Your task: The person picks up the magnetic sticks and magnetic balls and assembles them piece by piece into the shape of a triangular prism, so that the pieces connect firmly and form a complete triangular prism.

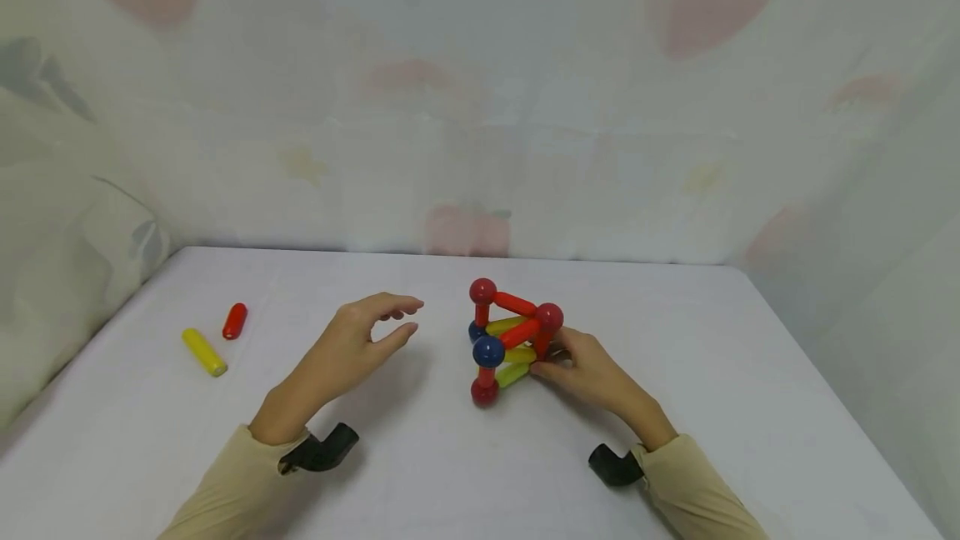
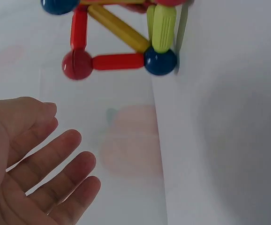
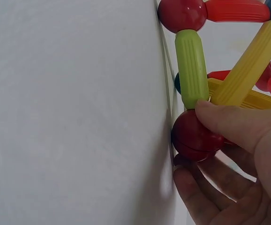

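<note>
1. A rod-and-ball frame (image 1: pixel 512 340) stands on the white bench (image 1: pixel 450 473), near its middle.
2. The right hand (image 1: pixel 581 369) grips the frame's low right corner, fingers (image 3: pixel 229 124) curled round a red ball (image 3: pixel 191 138).
3. The left hand (image 1: pixel 352 348) hovers just left of the frame, fingers relaxed, holding nothing.
4. A yellow rod (image 1: pixel 204 352) and a red rod (image 1: pixel 235 321) lie far left.

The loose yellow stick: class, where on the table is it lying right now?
In the head view the yellow stick lies at the table's far left, just beside a short red stick, well away from the open left hand.
</note>
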Motion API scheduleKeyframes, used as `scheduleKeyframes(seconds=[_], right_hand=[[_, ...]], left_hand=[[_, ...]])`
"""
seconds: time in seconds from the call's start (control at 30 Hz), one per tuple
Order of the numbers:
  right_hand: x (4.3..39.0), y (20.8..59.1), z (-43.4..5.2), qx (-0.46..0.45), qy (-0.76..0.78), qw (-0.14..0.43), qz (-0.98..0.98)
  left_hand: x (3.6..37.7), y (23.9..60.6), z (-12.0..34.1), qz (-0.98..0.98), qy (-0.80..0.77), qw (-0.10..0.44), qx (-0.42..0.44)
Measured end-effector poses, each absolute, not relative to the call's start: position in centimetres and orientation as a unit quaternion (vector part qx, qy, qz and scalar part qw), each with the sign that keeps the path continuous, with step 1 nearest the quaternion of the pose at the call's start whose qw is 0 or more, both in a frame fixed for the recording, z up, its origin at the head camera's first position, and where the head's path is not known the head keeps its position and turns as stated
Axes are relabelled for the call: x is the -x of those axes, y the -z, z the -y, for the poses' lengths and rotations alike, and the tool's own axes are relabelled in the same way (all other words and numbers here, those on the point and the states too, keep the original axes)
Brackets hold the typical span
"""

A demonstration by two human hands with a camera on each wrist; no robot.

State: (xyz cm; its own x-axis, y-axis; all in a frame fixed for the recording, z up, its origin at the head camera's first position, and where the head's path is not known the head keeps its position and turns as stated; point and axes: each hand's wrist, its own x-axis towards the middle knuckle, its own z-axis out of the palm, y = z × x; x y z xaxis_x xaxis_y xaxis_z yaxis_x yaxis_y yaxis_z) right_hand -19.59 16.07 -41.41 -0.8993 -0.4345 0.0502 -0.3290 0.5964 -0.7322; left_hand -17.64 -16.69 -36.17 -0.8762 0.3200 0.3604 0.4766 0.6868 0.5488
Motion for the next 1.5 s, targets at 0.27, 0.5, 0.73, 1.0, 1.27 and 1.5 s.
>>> scheduleKeyframes(seconds=[0.27, 0.5, 0.73, 1.0, 1.27, 1.5], right_hand=[[19.5, 41.4, -16.3, 0.166, 0.401, 0.035, -0.9], [19.6, 41.6, -16.0, 0.146, 0.413, 0.023, -0.899], [19.8, 41.5, -16.0, 0.146, 0.419, 0.035, -0.895], [20.1, 41.5, -16.0, 0.139, 0.408, 0.043, -0.901], [20.1, 40.7, -16.5, 0.131, 0.384, 0.04, -0.913], [19.8, 39.5, -17.0, 0.163, 0.388, 0.056, -0.905]], left_hand=[[18.3, 35.9, 18.8, 0.915, 0.332, 0.129, 0.191], [18.6, 35.7, 20.6, 0.917, 0.33, 0.135, 0.176], [18.8, 35.4, 22.9, 0.917, 0.33, 0.158, 0.16], [19.0, 35.3, 26.1, 0.922, 0.323, 0.178, 0.118], [19.1, 35.4, 27.8, 0.923, 0.324, 0.177, 0.109], [18.9, 35.4, 29.6, 0.926, 0.326, 0.169, 0.091]])
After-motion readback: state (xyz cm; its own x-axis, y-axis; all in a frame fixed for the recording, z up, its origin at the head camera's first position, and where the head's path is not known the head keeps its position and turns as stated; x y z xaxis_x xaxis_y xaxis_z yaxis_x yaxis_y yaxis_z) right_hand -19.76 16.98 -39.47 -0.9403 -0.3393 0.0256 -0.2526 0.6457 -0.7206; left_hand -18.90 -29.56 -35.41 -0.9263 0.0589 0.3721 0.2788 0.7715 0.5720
